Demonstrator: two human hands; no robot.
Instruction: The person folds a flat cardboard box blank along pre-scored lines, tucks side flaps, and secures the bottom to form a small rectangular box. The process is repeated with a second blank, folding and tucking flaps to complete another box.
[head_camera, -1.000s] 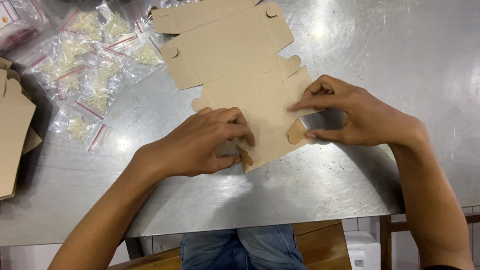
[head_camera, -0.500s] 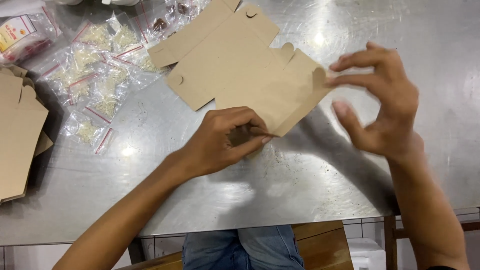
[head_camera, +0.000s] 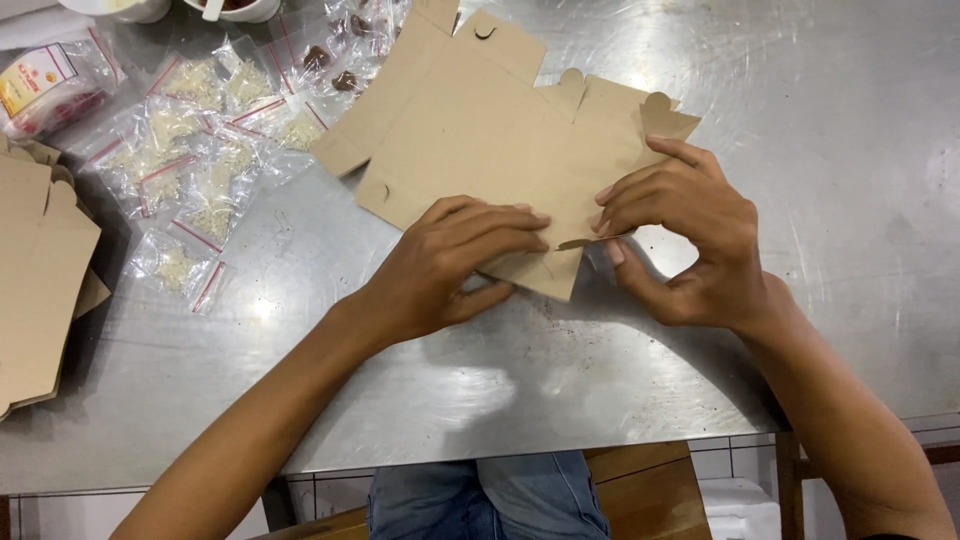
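- A flat brown card (head_camera: 480, 130), die-cut with tabs and slots, lies on a steel table (head_camera: 850, 150), its near corner toward the person.
- The left hand (head_camera: 450, 265) presses palm-down on the card's near corner, fingers stretched flat over it and thumb curled beneath its edge.
- The right hand (head_camera: 690, 235), just right of that corner, pinches a small flap of the card between thumb and fingertips, the flap lifted slightly off the table.
- Left of the card, clear bags (head_camera: 190, 160) of pale grains lie scattered, some with red seal strips.
- Further left of the card, at the table's edge, sits a stack (head_camera: 40, 280) of similar folded blanks.
- Beyond the card's far left corner, bowls (head_camera: 170, 8) show at the frame's top.
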